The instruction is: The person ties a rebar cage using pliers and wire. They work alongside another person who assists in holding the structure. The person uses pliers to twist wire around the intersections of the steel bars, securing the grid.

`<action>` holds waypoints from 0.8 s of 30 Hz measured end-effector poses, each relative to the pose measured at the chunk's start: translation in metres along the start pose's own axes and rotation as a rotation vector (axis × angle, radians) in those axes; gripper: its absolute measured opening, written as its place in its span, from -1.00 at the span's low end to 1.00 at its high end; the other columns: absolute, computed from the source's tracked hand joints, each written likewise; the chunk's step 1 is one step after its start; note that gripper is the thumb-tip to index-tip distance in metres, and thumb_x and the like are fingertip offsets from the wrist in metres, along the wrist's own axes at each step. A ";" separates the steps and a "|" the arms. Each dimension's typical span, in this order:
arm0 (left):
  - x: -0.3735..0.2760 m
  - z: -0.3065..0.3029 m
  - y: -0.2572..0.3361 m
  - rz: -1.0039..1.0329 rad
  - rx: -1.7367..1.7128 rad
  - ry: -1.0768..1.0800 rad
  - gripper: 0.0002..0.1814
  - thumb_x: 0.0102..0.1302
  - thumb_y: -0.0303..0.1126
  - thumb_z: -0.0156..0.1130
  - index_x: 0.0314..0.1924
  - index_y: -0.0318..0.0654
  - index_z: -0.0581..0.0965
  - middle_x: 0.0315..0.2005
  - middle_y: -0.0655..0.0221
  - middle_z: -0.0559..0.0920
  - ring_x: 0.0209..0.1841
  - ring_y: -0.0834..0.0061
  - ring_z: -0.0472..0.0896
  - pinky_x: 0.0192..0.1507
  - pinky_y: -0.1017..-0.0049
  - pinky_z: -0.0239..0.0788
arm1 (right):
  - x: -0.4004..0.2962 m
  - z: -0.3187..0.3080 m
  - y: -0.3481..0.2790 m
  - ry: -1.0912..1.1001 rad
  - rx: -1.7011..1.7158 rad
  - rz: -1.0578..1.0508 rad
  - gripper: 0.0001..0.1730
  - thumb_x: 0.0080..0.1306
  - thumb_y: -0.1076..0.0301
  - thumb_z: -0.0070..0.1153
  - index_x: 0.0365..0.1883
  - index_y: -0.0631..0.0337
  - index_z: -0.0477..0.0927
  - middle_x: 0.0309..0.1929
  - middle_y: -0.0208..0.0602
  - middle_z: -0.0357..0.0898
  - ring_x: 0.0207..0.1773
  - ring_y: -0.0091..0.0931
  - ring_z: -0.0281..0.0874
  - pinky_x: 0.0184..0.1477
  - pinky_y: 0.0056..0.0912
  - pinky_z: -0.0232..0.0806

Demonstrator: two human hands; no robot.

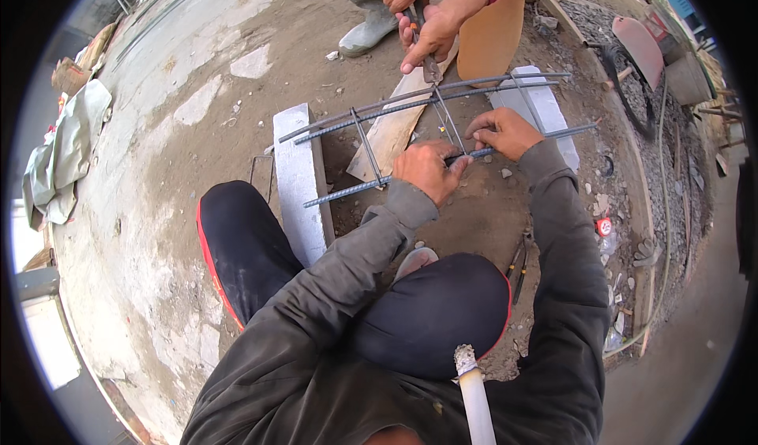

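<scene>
Long ribbed steel reinforcing bars point(346, 191) lie across two pale blocks, joined by bent steel stirrups point(367, 146). My left hand point(427, 169) grips the near bar beside the middle stirrup point(448, 119). At that same joint, my right hand point(503, 134) has its thumb and fingertips bent close to the bar; whether it pinches a thin wire cannot be made out. Opposite me, a co-worker's two hands point(435, 36) hold pincers point(432, 72) with their jaws at the top of the middle stirrup, by the far bars.
The left block point(302, 178) and right block point(542, 104) bear the bars. A wooden board point(388, 131) lies beneath. Pliers point(519, 267) rest on the dirt near my right knee. A lit cigarette point(475, 397) juts into view below. A hose point(664, 208) and gravel are at right.
</scene>
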State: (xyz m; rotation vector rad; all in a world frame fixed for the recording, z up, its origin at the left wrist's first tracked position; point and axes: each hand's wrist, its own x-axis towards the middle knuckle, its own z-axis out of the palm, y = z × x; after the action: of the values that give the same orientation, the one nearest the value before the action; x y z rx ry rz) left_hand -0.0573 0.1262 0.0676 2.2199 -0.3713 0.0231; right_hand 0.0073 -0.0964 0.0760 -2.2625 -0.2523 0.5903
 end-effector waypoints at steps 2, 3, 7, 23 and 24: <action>-0.001 -0.005 -0.005 -0.009 -0.010 -0.003 -0.72 0.24 -0.10 0.53 -0.23 -0.14 0.81 -0.33 0.25 0.79 -0.33 0.12 0.74 -0.27 0.23 0.54 | -0.006 0.005 0.000 0.020 -0.026 -0.040 -0.71 0.40 0.21 0.24 -0.12 0.23 0.79 -0.22 -0.21 0.79 -0.08 -0.19 0.72 0.13 -0.14 0.50; -0.001 -0.003 -0.006 -0.004 -0.020 0.002 -0.72 0.24 -0.10 0.53 -0.23 -0.14 0.81 -0.34 0.25 0.78 -0.34 0.12 0.74 -0.27 0.22 0.54 | -0.011 0.008 -0.002 0.083 -0.148 -0.176 -0.71 0.41 0.19 0.23 -0.14 0.23 0.79 -0.18 -0.21 0.78 -0.05 -0.20 0.70 0.14 -0.15 0.48; 0.002 -0.005 0.001 0.031 0.001 0.010 -0.71 0.23 -0.10 0.53 -0.24 -0.16 0.81 -0.35 0.24 0.78 -0.35 0.12 0.74 -0.28 0.21 0.53 | -0.017 0.010 -0.002 0.258 -0.347 -0.395 -0.74 0.41 0.20 0.25 -0.20 0.22 0.76 -0.09 -0.21 0.73 0.03 -0.23 0.64 0.15 -0.17 0.43; 0.004 -0.006 -0.010 0.017 -0.037 -0.057 -0.73 0.27 -0.14 0.43 -0.30 -0.20 0.78 -0.39 0.12 0.74 -0.31 -0.02 0.72 -0.25 0.09 0.54 | -0.033 0.146 -0.005 1.178 -0.532 -0.068 -0.50 0.50 0.23 0.12 0.36 0.18 0.57 0.36 -0.09 0.53 0.43 -0.05 0.40 0.42 0.05 0.24; 0.006 -0.007 -0.009 0.023 -0.012 -0.049 -0.73 0.27 -0.13 0.42 -0.31 -0.20 0.78 -0.40 0.11 0.74 -0.32 -0.03 0.72 -0.25 0.08 0.54 | -0.029 0.144 -0.003 1.149 -0.497 -0.081 -0.51 0.50 0.23 0.12 0.35 0.19 0.58 0.34 -0.11 0.56 0.43 -0.06 0.41 0.41 0.04 0.24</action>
State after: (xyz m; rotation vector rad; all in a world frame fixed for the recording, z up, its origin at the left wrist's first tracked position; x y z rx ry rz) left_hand -0.0479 0.1356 0.0662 2.2073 -0.4232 -0.0214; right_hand -0.0879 -0.0130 0.0024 -2.6450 0.1111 -0.9314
